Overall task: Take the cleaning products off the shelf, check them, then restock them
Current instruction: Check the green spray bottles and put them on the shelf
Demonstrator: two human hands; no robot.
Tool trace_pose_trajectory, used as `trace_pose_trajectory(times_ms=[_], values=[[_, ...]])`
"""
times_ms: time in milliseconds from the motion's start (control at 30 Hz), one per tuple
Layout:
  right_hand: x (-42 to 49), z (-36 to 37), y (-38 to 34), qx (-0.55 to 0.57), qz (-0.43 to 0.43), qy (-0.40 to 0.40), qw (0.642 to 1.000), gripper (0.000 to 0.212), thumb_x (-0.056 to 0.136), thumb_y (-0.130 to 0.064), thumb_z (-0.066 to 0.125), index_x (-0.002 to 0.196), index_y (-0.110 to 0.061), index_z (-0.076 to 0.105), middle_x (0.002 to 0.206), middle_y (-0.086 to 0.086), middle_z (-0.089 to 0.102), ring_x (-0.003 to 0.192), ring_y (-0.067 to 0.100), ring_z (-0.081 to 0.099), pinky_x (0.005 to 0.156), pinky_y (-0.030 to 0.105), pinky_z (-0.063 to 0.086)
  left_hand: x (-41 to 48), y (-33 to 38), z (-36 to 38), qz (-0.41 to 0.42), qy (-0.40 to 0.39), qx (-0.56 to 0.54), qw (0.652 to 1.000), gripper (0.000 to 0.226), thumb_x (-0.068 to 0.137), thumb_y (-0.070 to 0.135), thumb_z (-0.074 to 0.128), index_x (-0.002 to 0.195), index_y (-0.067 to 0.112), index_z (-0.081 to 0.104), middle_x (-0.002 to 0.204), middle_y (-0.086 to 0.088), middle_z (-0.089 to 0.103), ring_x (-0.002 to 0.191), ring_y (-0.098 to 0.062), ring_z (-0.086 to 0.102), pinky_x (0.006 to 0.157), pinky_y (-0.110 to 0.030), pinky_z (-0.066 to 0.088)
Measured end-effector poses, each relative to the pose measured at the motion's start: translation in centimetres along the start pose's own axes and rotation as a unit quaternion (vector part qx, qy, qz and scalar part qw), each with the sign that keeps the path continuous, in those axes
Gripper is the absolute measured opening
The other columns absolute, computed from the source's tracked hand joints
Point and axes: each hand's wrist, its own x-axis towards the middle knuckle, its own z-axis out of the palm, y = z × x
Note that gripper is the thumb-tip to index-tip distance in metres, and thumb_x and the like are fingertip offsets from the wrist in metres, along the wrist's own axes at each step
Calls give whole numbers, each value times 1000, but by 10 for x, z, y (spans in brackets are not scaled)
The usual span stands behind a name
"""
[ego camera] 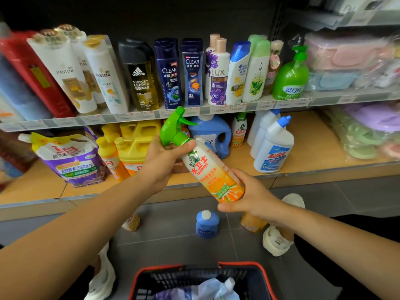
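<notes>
— Holding what?
— The spray bottle [207, 167], tilted in front of the lower shelf [313, 139], above the floor [173, 241]. My left grip [162, 163] is curled round its neck under the green trigger [173, 126]; my right grip [253, 195] wraps its base
— And below?
— A red-rimmed basket [265, 276] with a pouch [216, 289] inside

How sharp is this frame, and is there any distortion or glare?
Head view: the spray bottle, gripped by the left hand and right hand, is sharp, label readable; the red pack far left and wrapped boxes at right are smeared; the wide lens bows the upper shelf; lighting even, no glare.
</notes>
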Motion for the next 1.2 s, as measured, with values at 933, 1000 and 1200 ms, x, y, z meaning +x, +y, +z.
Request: trace_pose_trajectory(times_ms=[933, 1000, 1200], values=[[11, -32, -38, 161, -117, -9, 980, 62, 68, -1, 86, 124, -24, 69, 120, 8, 72, 115, 21, 67, 86, 25, 55, -35, 13, 20, 369, -307, 478, 736, 41, 104, 20, 53, 145, 18, 54, 155, 4, 46, 147, -20, 33, 118, -47, 32], [10, -32, -40, 152, -112, -25, 982, 62, 66, -6, 88, 122, -29, 71, 118, 5, 73, 113, 19, 68, 84, 25, 55, -37, 14, 18, 362, -313, 484, 733, 43, 104, 20, 55, 147, 19, 52, 155, 6, 46, 150, -20, 29, 119, -47, 31], [6, -34, -43, 116, -105, -28, 987, 62, 62, -13, 90, 119, -30, 72, 116, 4, 74, 113, 19, 68, 86, 26, 55, -44, 8, 16, 432, -264, 439, 743, 34, 91, 13, 74, 125, 9, 71, 129, -2, 69, 133, -19, 57, 104, -43, 51]])
